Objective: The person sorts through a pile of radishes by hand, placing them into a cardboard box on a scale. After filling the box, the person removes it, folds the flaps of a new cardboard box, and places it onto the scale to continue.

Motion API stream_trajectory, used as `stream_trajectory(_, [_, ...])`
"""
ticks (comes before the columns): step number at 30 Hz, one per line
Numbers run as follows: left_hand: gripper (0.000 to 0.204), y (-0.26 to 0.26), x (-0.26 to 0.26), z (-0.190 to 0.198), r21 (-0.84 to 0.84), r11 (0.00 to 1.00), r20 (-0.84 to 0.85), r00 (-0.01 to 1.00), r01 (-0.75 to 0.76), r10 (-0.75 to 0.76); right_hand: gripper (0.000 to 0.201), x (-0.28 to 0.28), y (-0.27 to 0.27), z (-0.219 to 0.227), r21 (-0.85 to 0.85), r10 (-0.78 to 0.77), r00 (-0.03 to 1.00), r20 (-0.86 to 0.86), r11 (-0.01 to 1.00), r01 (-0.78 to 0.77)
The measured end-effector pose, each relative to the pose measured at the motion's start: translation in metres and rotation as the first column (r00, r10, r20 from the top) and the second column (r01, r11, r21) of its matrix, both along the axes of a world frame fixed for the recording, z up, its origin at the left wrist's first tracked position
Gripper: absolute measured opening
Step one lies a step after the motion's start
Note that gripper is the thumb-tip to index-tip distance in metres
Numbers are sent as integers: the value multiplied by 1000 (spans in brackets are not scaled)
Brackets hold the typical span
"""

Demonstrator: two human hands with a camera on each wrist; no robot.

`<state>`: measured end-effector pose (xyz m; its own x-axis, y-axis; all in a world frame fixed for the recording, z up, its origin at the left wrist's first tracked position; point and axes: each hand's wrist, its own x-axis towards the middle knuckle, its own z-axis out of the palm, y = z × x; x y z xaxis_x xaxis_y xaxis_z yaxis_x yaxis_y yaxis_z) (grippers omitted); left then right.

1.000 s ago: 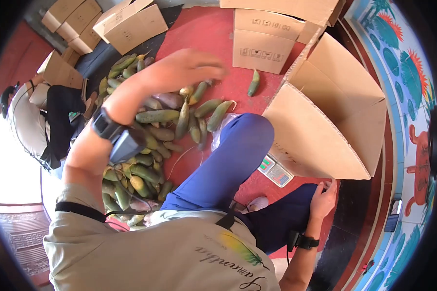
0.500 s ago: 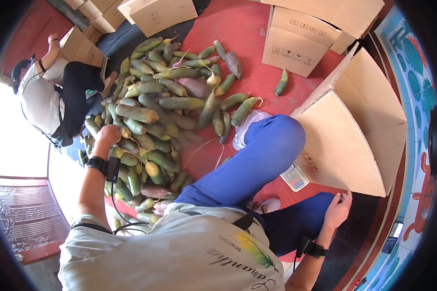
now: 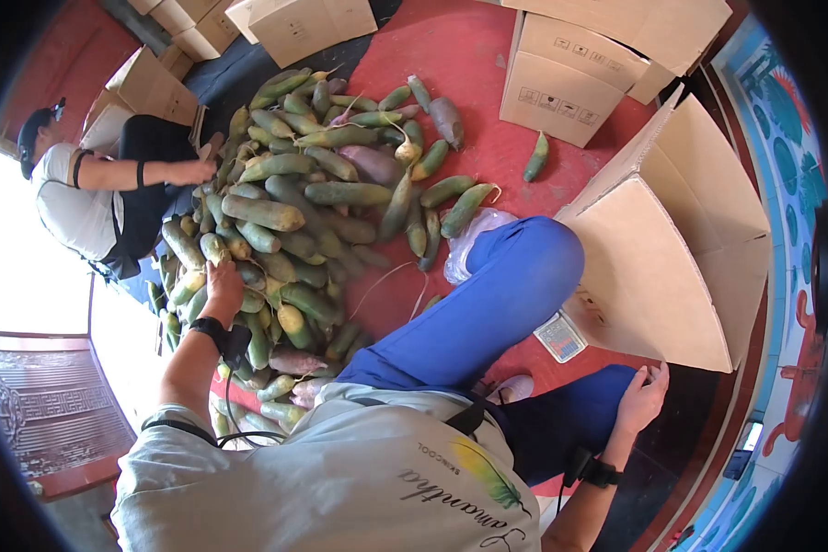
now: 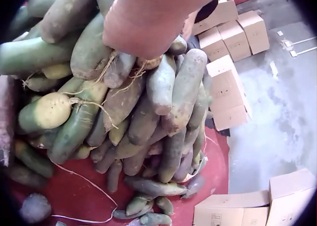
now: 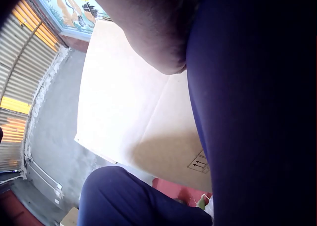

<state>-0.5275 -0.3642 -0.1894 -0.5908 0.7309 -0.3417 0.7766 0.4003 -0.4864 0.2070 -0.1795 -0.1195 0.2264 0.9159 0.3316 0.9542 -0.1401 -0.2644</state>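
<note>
My left hand (image 3: 223,287) is over the left side of a big pile of green radishes (image 3: 290,193). Its fingers grip the near end of a green radish (image 3: 214,247). The left wrist view shows the back part of this left hand (image 4: 153,23) at the top, hiding its fingers. Below it lie thick radishes with thin roots. On my bent knee rests my right hand (image 3: 641,397), fingers loose, close to the lower edge of an open cardboard box (image 3: 644,267). In the right wrist view the right hand (image 5: 153,38) lies against the dark blue trouser leg.
A digital scale (image 3: 560,337) sits on the red floor beside the box. One radish (image 3: 536,157) lies apart near a closed carton (image 3: 561,92). Another person (image 3: 92,184) crouches at the pile's far left. A clear plastic bag (image 3: 469,244) is by my knee.
My left hand swung from above the pile to its left side, then drew back slightly towards me. The other person's arm came down to the pile. My right hand stayed on the knee.
</note>
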Motion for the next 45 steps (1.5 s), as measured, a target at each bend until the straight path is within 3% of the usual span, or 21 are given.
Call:
stream_trajectory(4, [19,2,8,-2,-105,982,-141,975,159,-173,38,1,-1,-1,10,-11,1000,-6,1000,11])
stream_trajectory(6, [19,7,15,6,-155,988,-35,999,16,-21,38,0,-2,-1,19,4,1000,-15,1000,-4])
stream_trajectory(12, [20,30,37,41,-191,980,10,999,48,-47,39,0,-1,-3,47,14,1000,-16,999,-14])
stream_trajectory(17, [17,63,51,69,225,972,214,977,-60,10,39,-3,0,-1,41,-5,1000,-25,999,6])
stream_trajectory(19, [17,80,66,74,513,853,390,912,-101,-127,39,-4,-1,-1,45,-17,999,-31,999,19])
stream_trajectory(20, [17,90,62,66,569,818,334,887,80,-319,39,-5,0,-1,42,-19,999,-37,999,21])
stream_trajectory(22, [17,127,105,94,736,677,348,867,-16,-358,39,-5,-1,1,45,-36,999,-39,998,37])
stream_trajectory(25, [18,180,159,144,930,321,51,803,178,-593,40,-6,-3,3,41,-24,999,-22,999,25])
stream_trajectory(27, [21,212,183,180,971,166,-31,777,172,-628,40,-8,-4,5,52,-33,999,-8,998,34])
stream_trajectory(31, [28,274,239,262,972,-19,153,687,-236,-710,40,-8,-3,3,63,-29,1000,5,998,28])
stream_trajectory(32, [29,286,253,282,987,-50,74,700,-155,-710,41,-8,-3,3,59,-24,1000,5,998,24])
stream_trajectory(34, [28,306,292,319,976,-125,-5,554,-179,-832,41,-9,-2,2,59,-32,999,-2,998,32])
stream_trajectory(35, [28,321,307,332,962,-254,-176,489,-98,-855,41,-9,-2,2,53,-35,999,-10,998,36])
stream_trajectory(37, [30,329,351,359,955,-232,-124,460,-186,-879,41,-9,-2,1,64,-35,999,-4,997,35])
stream_trajectory(38, [19,347,370,361,900,-73,-97,-35,-429,-995,40,-9,-3,1,69,-31,1000,-1,997,31])
stream_trajectory(40, [13,365,401,369,895,-73,-119,-78,-440,-990,40,-11,-3,3,66,-40,999,-8,997,41])
stream_trajectory(41, [13,361,421,373,834,167,67,-204,-526,-977,39,-11,-3,4,60,-51,999,-19,997,52])
stream_trajectory(42, [11,371,427,365,917,24,0,-62,-398,-998,39,-12,-3,4,63,-51,999,-18,997,52])
stream_trajectory(43, [28,362,445,368,918,134,187,111,-374,-976,39,-12,-3,4,72,-54,998,-28,996,56])
stream_trajectory(44, [31,367,453,357,918,152,173,26,-368,-985,39,-12,-3,3,81,-56,998,-37,995,59])
stream_trajectory(45, [33,370,465,346,930,200,232,72,-307,-970,39,-12,-3,4,84,-54,998,-34,995,57])
